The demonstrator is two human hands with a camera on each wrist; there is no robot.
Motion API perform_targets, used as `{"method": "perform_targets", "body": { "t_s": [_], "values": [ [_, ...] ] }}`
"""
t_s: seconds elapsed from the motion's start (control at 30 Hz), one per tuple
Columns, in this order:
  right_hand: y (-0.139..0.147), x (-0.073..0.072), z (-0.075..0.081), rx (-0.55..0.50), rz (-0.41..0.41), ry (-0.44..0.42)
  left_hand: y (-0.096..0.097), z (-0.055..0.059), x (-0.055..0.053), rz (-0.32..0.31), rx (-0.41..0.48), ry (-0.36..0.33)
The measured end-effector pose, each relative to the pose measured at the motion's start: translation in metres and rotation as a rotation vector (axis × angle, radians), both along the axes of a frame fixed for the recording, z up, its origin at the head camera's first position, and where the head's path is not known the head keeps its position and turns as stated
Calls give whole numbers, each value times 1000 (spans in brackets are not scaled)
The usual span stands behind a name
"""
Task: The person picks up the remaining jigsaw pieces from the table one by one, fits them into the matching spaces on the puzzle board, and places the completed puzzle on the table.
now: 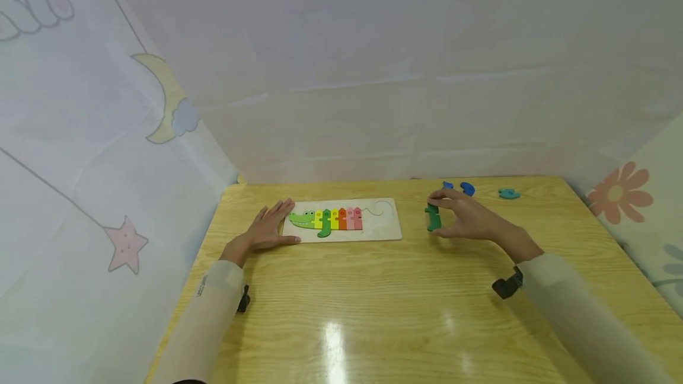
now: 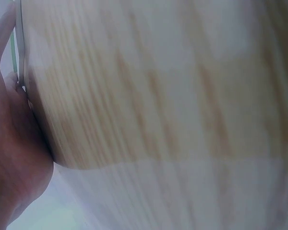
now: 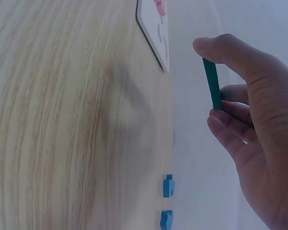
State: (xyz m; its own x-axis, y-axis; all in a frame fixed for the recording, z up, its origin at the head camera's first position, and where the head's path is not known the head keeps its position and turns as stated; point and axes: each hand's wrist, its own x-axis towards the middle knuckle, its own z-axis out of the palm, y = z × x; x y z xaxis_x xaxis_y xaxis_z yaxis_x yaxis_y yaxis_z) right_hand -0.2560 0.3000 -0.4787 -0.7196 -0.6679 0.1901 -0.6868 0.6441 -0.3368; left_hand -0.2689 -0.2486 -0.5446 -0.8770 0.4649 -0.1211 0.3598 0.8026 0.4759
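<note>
A pale wooden puzzle board (image 1: 386,227) lies near the table's far edge. Set in it is part of a crocodile: a light green head (image 1: 303,218), yellow, orange and pink body pieces (image 1: 350,218) and a green leg piece (image 1: 325,227). My left hand (image 1: 265,229) rests at the board's left end, fingers extended and thumb along the near corner. To the right of the board, my right hand (image 1: 471,217) pinches a dark green puzzle piece (image 1: 434,218) between thumb and fingers. In the right wrist view this green piece (image 3: 211,82) is raised above the table, seen edge-on.
Beyond my right hand lie two blue puzzle pieces (image 1: 467,188), with a teal piece (image 1: 509,194) farther right. A pale cloth wall (image 1: 341,135) rises behind the wooden table (image 1: 341,289). Another printed wall (image 1: 80,194) stands along the left side.
</note>
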Motion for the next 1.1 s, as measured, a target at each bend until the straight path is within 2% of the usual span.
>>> {"method": "perform_targets", "body": {
  "t_s": [0.1,0.13,0.33,0.7,1.1],
  "values": [
    [-4,-1,1,5,-10,-16,1,4,2,0,6,-5],
    [-5,-1,2,5,-11,-17,0,1,1,-7,14,6],
    [-15,-4,3,-11,18,4,-1,1,2,-20,55,18],
    [-28,-11,3,5,43,-17,2,9,4,2,-14,-11],
    [-41,-12,2,-13,71,-24,2,8,3,8,-25,-11]
  ]
}}
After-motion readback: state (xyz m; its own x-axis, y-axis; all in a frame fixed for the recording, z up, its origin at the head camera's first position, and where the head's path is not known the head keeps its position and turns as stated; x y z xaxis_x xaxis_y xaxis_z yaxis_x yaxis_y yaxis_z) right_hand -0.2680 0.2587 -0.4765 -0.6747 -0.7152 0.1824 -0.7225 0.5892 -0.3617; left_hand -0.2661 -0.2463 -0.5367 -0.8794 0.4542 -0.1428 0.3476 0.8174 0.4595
